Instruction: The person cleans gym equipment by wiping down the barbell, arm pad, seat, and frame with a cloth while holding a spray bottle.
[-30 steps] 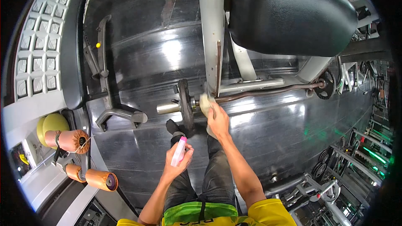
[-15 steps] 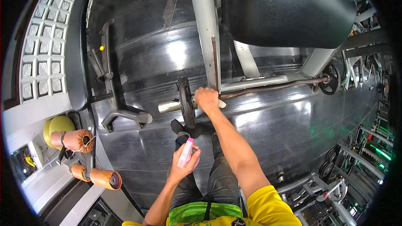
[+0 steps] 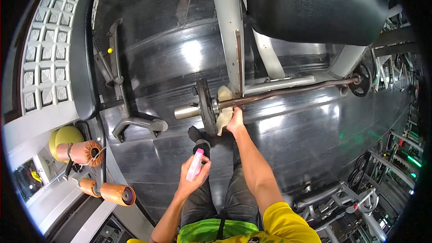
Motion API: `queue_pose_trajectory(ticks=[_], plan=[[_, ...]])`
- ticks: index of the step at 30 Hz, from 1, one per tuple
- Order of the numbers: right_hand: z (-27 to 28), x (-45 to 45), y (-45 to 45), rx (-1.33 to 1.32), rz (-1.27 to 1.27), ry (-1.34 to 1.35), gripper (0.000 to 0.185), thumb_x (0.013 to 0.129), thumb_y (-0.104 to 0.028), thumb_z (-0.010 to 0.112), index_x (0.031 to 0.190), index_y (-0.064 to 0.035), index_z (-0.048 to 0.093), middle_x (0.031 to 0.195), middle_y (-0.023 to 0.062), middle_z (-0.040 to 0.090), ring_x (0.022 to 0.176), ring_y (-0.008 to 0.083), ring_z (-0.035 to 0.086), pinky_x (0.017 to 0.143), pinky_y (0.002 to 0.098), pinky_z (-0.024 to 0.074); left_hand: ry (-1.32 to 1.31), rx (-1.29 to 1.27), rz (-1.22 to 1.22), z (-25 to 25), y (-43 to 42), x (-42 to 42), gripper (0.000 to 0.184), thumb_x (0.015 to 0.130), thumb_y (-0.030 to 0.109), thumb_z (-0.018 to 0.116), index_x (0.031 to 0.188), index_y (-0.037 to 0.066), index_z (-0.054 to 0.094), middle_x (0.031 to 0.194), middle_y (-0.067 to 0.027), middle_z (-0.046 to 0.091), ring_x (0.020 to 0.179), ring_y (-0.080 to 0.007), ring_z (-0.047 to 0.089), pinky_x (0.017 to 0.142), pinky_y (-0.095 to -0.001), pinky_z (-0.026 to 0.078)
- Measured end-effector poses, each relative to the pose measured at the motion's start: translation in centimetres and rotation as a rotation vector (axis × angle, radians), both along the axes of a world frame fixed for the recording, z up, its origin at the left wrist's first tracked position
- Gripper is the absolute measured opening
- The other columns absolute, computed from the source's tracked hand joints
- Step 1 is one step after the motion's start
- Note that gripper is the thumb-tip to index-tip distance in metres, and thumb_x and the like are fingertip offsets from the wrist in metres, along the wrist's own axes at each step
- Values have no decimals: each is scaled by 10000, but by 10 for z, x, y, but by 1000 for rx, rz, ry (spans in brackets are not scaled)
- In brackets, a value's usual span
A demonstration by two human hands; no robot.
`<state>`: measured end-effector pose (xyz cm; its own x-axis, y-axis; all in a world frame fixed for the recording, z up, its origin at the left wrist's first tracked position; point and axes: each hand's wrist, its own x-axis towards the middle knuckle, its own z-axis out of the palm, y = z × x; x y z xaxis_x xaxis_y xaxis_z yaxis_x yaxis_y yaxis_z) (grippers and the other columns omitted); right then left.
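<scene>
In my left hand (image 3: 196,173) is a small spray bottle (image 3: 194,166) with a pink top and a pale body, held upright in front of my legs. My right hand (image 3: 235,120) is under the bar of a curl barbell (image 3: 279,95), its fingers partly hidden behind the bar. A cream cloth (image 3: 224,116) is pinched there, draped round the bar just inside the black weight plate (image 3: 206,107). The bar's metal sleeve (image 3: 186,111) sticks out left of that plate. Another plate (image 3: 360,81) is on the far right end.
A white metal frame (image 3: 229,31) with a black padded seat (image 3: 319,6) rises behind the barbell. To the left are a grey bench leg (image 3: 118,72) and orange foam rollers (image 3: 118,193). More gym machines (image 3: 346,207) stand at lower right on the dark floor (image 3: 288,148).
My right hand has gone from over the bar to beneath it, and more of the cloth shows. The left hand with the spray bottle has shifted slightly left. The view has moved a little.
</scene>
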<state>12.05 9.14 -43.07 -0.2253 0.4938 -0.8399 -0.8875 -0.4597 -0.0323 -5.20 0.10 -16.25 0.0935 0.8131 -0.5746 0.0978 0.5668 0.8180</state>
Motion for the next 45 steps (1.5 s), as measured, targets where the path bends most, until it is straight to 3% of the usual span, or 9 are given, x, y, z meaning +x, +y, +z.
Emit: queue_pose_trajectory(ticks=[8, 13, 15, 16, 18, 19, 27, 36, 45], plan=[[31, 24, -17, 143, 263, 94, 421, 980, -375, 364, 1213, -83, 557, 1095, 69, 631, 994, 227, 606, 879, 376, 487, 24, -12, 46, -3, -10, -5, 129, 868, 54, 659, 976, 12, 603, 760, -11, 631, 610, -46, 562, 550, -205, 437], [114, 27, -19, 82, 298, -235, 386, 1019, -286, 401, 1298, -52, 529, 1254, 79, 601, 1108, 210, 589, 917, 352, 481, -34, 15, 83, 2, -4, 15, 126, 874, 59, 655, 979, 13, 603, 756, -15, 631, 618, -49, 569, 558, -211, 443], [120, 24, -19, 478, 471, -923, 349, 994, -223, 454, 1284, -54, 547, 1212, 86, 613, 1048, 244, 601, 890, 357, 494, -41, -4, 30, 6, 2, 24, 122, 878, 66, 655, 975, 15, 601, 720, -15, 618, 594, -51, 561, 538, -215, 439], [135, 20, -10, 481, 480, -921, 349, 994, -223, 454, 1284, -54, 547, 1212, 86, 613, 1048, 244, 601, 890, 357, 494, -41, -5, 39, 4, 3, 28, 122, 878, 66, 655, 975, 15, 601, 720, -15, 618, 594, -51, 561, 538, -215, 439], [158, 15, 14, 939, 1115, -1883, 353, 945, -201, 514, 1264, -58, 564, 1163, 101, 601, 951, 285, 597, 841, 392, 513, -62, 29, 22, 0, 2, 37, 126, 881, 73, 657, 975, 16, 595, 684, -11, 602, 567, -50, 550, 512, -216, 428], [143, 10, 20, 1036, 1219, -1945, 392, 873, -166, 560, 1254, -74, 568, 1114, 113, 575, 909, 301, 573, 793, 426, 521, -61, 29, 27, 1, 2, 41, 126, 881, 73, 657, 975, 16, 595, 684, -11, 602, 567, -50, 550, 512, -216, 428], [131, 71, 38, 1293, 1726, -2025, 511, 809, -132, 590, 1315, -129, 515, 1136, 51, 566, 1029, 246, 544, 763, 344, 491, -38, 56, 104, -6, -1, 76, 153, 878, 67, 661, 999, 9, 589, 787, -35, 629, 607, -61, 570, 549, -218, 456], [122, 158, 25, 1416, 1531, -2097, 617, 765, -64, 579, 1355, -230, 503, 1305, 47, 544, 897, 236, 527, 769, 354, 427, -116, 90, 128, 0, 21, 131, 147, 876, 65, 663, 992, 15, 589, 769, -18, 617, 608, -52, 559, 549, -216, 449], [59, 242, -16, 873, 1550, -2172, 499, 808, -2, 538, 1258, -209, 600, 1149, 105, 627, 990, 315, 566, 836, 414, 461, -35, 138, 96, -7, 16, 137, 113, 874, 44, 660, 962, 21, 593, 699, -1, 595, 561, -45, 537, 508, -209, 419]])
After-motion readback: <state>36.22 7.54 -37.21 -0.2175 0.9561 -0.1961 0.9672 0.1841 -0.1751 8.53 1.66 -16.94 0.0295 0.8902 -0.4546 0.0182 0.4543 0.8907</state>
